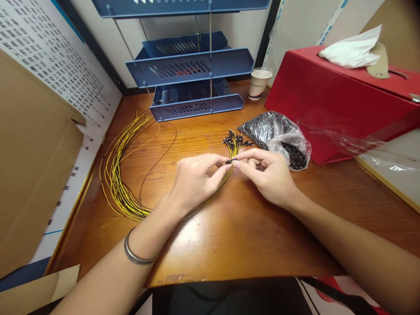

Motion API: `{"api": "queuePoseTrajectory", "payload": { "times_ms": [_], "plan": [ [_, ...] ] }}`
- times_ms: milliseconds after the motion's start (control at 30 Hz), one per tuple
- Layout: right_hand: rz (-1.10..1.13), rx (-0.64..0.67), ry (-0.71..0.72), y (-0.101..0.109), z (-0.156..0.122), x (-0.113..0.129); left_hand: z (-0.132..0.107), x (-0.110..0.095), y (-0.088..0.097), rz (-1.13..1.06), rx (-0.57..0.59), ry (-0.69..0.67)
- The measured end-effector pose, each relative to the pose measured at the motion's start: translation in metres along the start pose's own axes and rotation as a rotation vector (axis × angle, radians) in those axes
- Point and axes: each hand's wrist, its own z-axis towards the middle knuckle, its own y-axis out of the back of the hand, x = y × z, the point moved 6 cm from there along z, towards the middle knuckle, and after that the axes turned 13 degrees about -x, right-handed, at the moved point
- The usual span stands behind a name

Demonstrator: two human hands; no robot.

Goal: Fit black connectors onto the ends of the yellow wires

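Note:
My left hand point(198, 177) and my right hand point(267, 175) meet at the middle of the wooden table, thumbs and index fingertips pinched together. Between the fingertips is a small black connector point(231, 161), mostly covered by the fingers; which part each hand grips is hard to make out. Just beyond it, a cluster of black connector ends point(236, 141) tops a bunch of yellow and black wires. Those wires run under my left hand and curve into a large loose coil point(120, 175) on the left. Right of the cluster lies a clear plastic bag point(277, 131) full of small black parts.
At the back stands a blue tiered tray rack point(193, 107), with a paper cup point(260, 83) beside it. A red tissue box point(328, 96) occupies the right. Cardboard point(36, 166) and a printed sheet point(55, 48) border the left. The table's front edge point(246, 276) is close to me.

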Motion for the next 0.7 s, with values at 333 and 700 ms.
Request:
{"api": "queuePoseTrajectory", "payload": {
  "times_ms": [333, 700],
  "plan": [
    [-0.057, 0.008, 0.029, -0.0007, -0.0013, 0.0001, -0.0014, -0.0005, -0.0015, -0.032, -0.004, -0.032],
    [-0.081, 0.123, -0.049, -0.0057, -0.0002, -0.0057, -0.0029, 0.0008, -0.0022, -0.077, -0.016, -0.085]
  ]
}}
